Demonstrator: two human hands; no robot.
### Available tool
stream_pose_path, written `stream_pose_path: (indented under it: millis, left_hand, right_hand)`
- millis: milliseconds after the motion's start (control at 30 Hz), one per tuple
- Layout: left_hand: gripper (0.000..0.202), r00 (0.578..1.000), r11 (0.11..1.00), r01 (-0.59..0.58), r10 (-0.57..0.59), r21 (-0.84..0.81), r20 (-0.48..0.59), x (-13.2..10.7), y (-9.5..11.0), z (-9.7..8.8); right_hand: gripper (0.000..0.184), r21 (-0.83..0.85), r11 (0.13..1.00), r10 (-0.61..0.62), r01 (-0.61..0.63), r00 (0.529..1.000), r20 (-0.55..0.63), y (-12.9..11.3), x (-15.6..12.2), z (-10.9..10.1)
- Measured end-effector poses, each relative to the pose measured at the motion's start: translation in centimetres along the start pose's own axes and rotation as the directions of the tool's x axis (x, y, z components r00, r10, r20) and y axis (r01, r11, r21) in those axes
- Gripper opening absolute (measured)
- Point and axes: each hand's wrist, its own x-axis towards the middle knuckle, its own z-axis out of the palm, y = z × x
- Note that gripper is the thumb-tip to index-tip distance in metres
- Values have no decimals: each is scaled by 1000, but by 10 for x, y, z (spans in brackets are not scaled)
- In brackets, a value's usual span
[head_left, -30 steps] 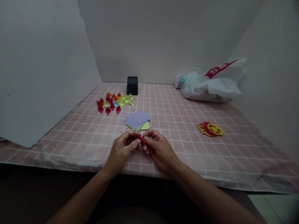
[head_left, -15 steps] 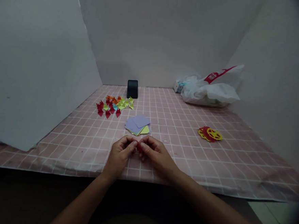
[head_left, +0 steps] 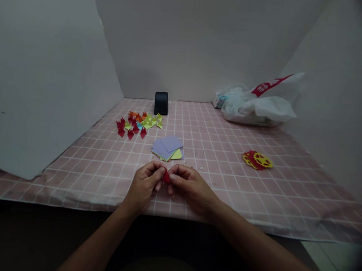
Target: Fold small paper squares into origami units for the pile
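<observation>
Between my two hands is a small folded piece of red paper (head_left: 166,177), partly hidden by the fingers. My left hand (head_left: 144,186) pinches its left side with thumb and forefinger. From the other side my right hand (head_left: 192,188) pinches it as well, thumb on the near face. Just beyond the fingertips lies a fanned stack of paper squares (head_left: 167,147), mostly lilac with yellow and green edges showing. Farther left sit several small folded paper figures (head_left: 135,124) in red, orange, yellow and blue.
A black phone-like slab (head_left: 161,103) leans upright at the back. On the right are red and yellow star-patterned discs (head_left: 258,160). Behind them a white plastic bag (head_left: 259,108) rests beside a small box (head_left: 218,100). White panels (head_left: 49,68) enclose the pink checked tablecloth (head_left: 217,146).
More of the red paper shows between my fingers now. Both hands stay nearly in place, with a slight shift of the fingers. The whole view has tipped a little.
</observation>
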Motion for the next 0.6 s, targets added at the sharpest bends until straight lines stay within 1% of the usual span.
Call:
stream_pose_path:
  millis: [100,200,267,333,400,500,600]
  left_hand:
    - [22,1000,999,-16,17,31,-19,-2,1,0]
    - [20,999,992,-35,39,121,-32,-4,1,3]
    - [17,996,984,-63,72,165,-49,-6,2,6]
    - [17,992,981,-104,115,165,-58,-7,3,9]
    - [16,989,975,-140,145,171,-21,-8,4,12]
    - [17,980,950,-192,198,246,-2,-10,6,14]
    - [15,978,937,-193,209,290,-25,-12,7,14]
  right_hand:
    - [19,-60,998,-23,22,999,-22,-1,-1,1]
    - [15,-211,974,-96,77,992,-83,-3,-2,4]
    - [11,-346,929,-180,128,976,-121,-4,-3,6]
    - [10,-443,878,-267,183,954,-135,-4,-5,8]
    - [10,-516,826,-344,225,927,-148,-4,-5,8]
    - [8,-597,762,-425,250,889,-170,-3,-6,9]
    - [8,-607,757,-429,243,885,-181,-4,-6,9]
